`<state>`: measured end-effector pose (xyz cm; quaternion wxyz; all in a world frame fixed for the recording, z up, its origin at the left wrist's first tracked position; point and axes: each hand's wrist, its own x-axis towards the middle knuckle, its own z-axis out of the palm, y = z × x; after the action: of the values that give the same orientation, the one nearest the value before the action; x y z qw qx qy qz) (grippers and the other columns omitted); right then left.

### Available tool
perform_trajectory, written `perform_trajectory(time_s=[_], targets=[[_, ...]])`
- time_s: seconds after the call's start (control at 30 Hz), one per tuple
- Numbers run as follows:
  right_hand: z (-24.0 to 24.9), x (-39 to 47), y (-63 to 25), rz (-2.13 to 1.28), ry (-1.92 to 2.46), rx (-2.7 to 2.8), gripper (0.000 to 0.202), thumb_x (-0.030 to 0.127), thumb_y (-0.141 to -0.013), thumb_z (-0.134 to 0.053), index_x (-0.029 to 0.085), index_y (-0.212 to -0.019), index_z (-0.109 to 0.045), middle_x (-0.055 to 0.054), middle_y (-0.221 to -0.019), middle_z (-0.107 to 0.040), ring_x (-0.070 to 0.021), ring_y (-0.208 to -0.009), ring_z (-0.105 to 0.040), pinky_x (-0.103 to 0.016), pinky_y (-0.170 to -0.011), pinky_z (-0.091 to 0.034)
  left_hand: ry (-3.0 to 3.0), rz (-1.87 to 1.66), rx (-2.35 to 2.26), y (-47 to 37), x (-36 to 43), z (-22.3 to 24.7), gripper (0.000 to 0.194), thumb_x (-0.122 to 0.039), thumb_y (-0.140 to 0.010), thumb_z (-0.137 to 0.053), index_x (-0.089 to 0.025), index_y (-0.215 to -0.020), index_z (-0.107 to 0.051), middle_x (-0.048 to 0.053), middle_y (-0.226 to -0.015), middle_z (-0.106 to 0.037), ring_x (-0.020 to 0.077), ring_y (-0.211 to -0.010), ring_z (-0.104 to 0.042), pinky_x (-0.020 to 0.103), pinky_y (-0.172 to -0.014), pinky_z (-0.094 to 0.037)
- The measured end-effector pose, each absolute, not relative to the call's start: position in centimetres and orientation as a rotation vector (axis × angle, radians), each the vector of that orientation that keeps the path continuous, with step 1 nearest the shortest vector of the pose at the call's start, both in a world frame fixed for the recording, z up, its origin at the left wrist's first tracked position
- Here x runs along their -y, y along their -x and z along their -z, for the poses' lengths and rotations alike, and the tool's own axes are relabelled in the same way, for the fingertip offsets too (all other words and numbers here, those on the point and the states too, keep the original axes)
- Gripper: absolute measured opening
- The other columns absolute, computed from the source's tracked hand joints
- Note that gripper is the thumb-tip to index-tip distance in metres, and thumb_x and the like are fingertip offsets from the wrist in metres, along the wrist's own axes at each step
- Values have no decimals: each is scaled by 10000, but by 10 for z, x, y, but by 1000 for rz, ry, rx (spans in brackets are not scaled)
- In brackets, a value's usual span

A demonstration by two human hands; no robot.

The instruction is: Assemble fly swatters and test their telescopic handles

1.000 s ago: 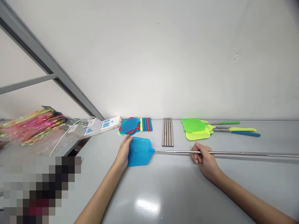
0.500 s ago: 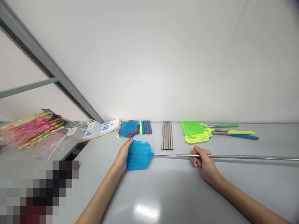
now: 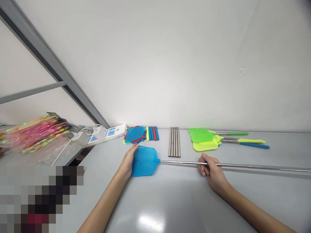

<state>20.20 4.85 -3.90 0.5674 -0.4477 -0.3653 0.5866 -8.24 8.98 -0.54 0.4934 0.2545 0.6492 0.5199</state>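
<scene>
A fly swatter (image 3: 145,161) with a blue mesh head and a long, drawn-out metal rod lies across in front of me. My left hand (image 3: 128,161) grips the left edge of the blue head, its fingers partly behind it. Farther along the rod, my right hand (image 3: 211,166) is closed around the metal. The rod runs on past the right edge of the view, so its far end is hidden. Just beyond the rod, between my hands, several short metal tubes (image 3: 174,142) lie side by side.
Finished-looking swatters (image 3: 203,146) with green, yellow and blue handles lie at the back right. Loose mesh heads (image 3: 135,133) and coloured handle grips (image 3: 152,133) sit by a power strip (image 3: 116,131). Bagged colourful sticks (image 3: 39,132) lie far left. A wall (image 3: 175,64) rises behind the grey table (image 3: 184,200).
The rod's right end has dipped slightly, and my right hand has shifted a little down with it. Both hands keep their hold. The view has moved slightly.
</scene>
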Motion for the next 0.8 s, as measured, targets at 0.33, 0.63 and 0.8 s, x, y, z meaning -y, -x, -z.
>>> perform_trajectory(time_s=[0.33, 0.63, 0.8], targets=[[40, -47, -202, -1367, 1053, 886, 424, 396, -796, -479, 174, -439, -420, 27, -379, -389, -83, -369, -335, -241, -402, -223, -658, -1255, -1588, 81, -87, 6, 364, -369, -649, -640, -184, -959, -597, 66, -927, -654, 239, -866, -602, 328, -744, -448], [40, -46, -203, -1352, 1059, 897, 428, 392, -799, -476, 172, -437, -420, 26, -379, -390, -81, -368, -337, -239, -398, -235, -695, -1225, -1593, 81, -87, 7, 339, -396, -636, -641, -149, -867, -613, 50, -729, -659, 215, -690, -620, 314, -647, -460], [40, -48, -202, -1357, 1059, 879, 420, 402, -785, -491, 178, -438, -414, 25, -378, -395, -84, -360, -344, -241, -389, -227, -715, -1241, -1612, 80, -87, 6, 319, -392, -631, -643, -154, -841, -612, 43, -714, -653, 213, -691, -617, 309, -646, -458]])
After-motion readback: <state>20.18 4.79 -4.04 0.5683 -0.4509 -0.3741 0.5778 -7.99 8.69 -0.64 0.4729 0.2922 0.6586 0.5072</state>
